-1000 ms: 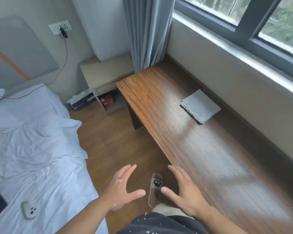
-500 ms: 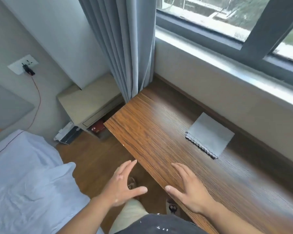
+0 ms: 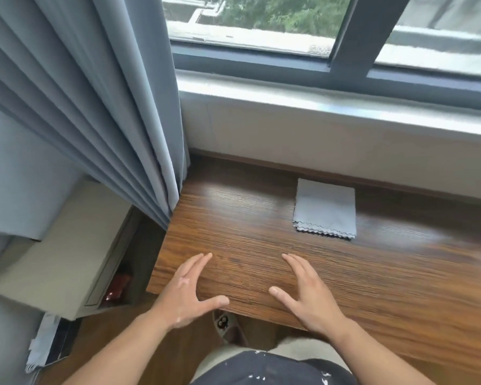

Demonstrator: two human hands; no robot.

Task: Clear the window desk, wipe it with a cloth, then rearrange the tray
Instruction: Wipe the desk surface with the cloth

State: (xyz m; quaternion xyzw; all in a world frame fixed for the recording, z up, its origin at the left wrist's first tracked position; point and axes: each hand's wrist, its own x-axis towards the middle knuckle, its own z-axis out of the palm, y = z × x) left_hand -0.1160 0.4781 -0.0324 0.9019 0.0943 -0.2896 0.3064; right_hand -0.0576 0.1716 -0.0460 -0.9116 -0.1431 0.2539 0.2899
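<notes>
Two bare hands hovered over the near edge of a dark, wood-grained surface (image 3: 261,232) that ran beneath the window. The left hand (image 3: 188,294) was above the surface's left corner, its fingers (image 3: 197,263) stretched forward and the thumb splayed wide to the right; it held nothing. The right hand (image 3: 307,297) mirrored it a little way off, fingers (image 3: 296,263) extended and thumb spread toward the left, also empty. Whether either palm touched the wood could not be told.

One folded grey cloth (image 3: 326,208) with a zigzag edge lay flat on the surface, well beyond the right hand and near the low wall under the window sill (image 3: 317,104). The rest of the wood showed only pale reflections from the glass.

A pleated grey-blue curtain (image 3: 95,93) hung at the left, its lower end reaching down just beside the surface's left end. Left of that stood a beige bedside cabinet (image 3: 56,259), lower than the surface, with something red (image 3: 117,289) in its open compartment. The dark window frame (image 3: 342,31) crossed the top, with greenery outside. Below the surface edge, between the arms, a slipper (image 3: 222,323) rested on the wooden floor (image 3: 100,345).
</notes>
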